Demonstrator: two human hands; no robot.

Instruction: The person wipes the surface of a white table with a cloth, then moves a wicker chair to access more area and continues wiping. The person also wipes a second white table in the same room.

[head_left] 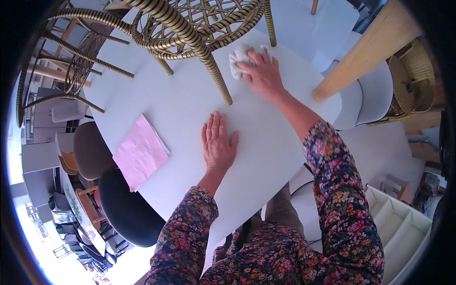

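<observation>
My left hand [218, 144] lies flat on the white tabletop [181, 107], palm down, holding nothing, its fingers lightly spread. Farther off to the right, my right hand [263, 73] presses a crumpled white cloth [240, 60] against the same top, beside a leg of a woven rattan chair [199, 42] that stands on the table. The cloth is partly hidden under my fingers. Left of my left hand rests a folded pink sheet [140, 151] with a white layer showing along its edge.
More wrapped rattan furniture [82, 60] stands at the upper left. A thick round wooden leg [363, 50] rises at the right. Brown [93, 151] and black chairs [124, 210] border the left edge. A white divided tray [399, 228] is at the lower right.
</observation>
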